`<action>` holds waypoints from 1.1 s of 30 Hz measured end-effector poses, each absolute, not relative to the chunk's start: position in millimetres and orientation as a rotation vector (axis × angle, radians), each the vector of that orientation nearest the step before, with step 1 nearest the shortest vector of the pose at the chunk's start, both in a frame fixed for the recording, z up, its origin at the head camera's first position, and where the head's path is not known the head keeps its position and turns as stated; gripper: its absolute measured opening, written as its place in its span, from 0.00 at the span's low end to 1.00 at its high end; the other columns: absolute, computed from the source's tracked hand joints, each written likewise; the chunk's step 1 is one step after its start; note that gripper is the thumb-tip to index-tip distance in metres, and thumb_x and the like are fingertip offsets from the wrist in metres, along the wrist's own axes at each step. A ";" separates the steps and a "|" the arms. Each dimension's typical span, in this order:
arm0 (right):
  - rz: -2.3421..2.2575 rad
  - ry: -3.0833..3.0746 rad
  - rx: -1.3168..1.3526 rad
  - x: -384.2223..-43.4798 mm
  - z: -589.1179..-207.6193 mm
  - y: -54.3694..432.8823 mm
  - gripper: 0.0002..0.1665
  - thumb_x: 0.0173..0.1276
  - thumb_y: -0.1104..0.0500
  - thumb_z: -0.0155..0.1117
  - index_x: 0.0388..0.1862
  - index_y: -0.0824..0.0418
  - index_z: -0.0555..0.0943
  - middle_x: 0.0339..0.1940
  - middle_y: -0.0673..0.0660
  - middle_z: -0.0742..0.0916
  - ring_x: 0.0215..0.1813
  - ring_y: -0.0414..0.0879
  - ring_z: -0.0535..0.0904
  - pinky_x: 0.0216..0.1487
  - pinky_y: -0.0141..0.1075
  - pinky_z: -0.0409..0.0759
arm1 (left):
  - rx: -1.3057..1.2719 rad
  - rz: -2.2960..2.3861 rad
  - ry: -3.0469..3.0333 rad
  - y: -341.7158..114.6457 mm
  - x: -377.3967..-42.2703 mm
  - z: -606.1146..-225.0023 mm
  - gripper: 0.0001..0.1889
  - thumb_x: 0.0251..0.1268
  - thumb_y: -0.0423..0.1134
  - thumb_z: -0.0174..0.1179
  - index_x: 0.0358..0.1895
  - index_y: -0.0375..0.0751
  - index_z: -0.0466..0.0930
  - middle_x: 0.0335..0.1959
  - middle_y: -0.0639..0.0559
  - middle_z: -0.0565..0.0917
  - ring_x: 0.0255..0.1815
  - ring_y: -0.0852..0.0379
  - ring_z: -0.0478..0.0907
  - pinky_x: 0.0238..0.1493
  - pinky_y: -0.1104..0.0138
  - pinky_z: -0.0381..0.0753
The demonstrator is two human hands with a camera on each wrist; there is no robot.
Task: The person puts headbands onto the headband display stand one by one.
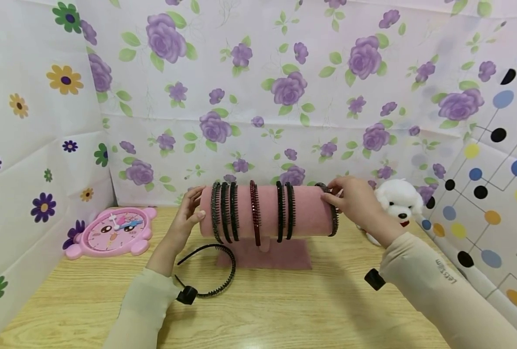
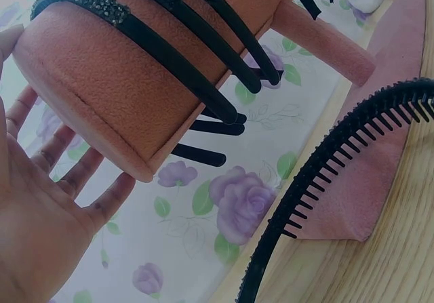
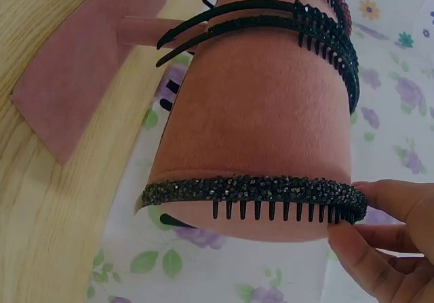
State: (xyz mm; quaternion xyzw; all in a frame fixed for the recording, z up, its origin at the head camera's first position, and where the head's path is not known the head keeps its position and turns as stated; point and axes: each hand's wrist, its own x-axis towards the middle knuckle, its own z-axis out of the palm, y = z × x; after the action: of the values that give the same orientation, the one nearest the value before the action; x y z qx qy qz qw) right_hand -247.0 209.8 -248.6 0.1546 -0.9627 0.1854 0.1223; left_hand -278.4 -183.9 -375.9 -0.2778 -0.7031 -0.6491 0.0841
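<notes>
A pink padded display stand (image 1: 270,203) holds several dark toothed headbands round its horizontal roll. Among them is a red-jewelled headband (image 1: 255,213) near the middle. At the roll's right end, my right hand (image 1: 354,201) pinches a black stone-covered headband (image 3: 251,189) between thumb and fingers; its teeth show at the roll's rim. My left hand (image 1: 186,218) rests against the roll's left end, fingers spread and fairly straight in the left wrist view. Below it, a loose black toothed headband (image 1: 228,278) lies on the table before the stand's base (image 1: 293,257).
A pink clock (image 1: 116,231) with a cartoon face stands on the wooden table (image 1: 284,310) at the left. Behind my right wrist sits a white plush dog (image 1: 399,201). Flower-printed sheeting (image 1: 258,97) encloses the back, and patterned sheets line both sides.
</notes>
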 end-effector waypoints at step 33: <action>0.524 -2.876 0.450 -252.1 -233.7 191.1 0.19 0.67 0.51 0.63 0.45 0.66 0.84 0.38 0.61 0.88 0.27 0.44 0.82 0.39 0.43 0.81 | -0.885 -1.915 -2.067 -184.4 -278.0 -375.7 0.31 0.71 0.41 0.46 0.75 0.51 0.50 0.74 0.43 0.54 0.69 0.55 0.57 0.59 0.67 0.67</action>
State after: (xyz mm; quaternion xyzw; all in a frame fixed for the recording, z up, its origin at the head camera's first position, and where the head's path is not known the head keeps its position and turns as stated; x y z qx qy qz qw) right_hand -252.1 191.1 -233.7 0.1516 -0.9682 0.1765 0.0917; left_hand -278.0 -184.4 -375.7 -0.2983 -0.6968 -0.6455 0.0938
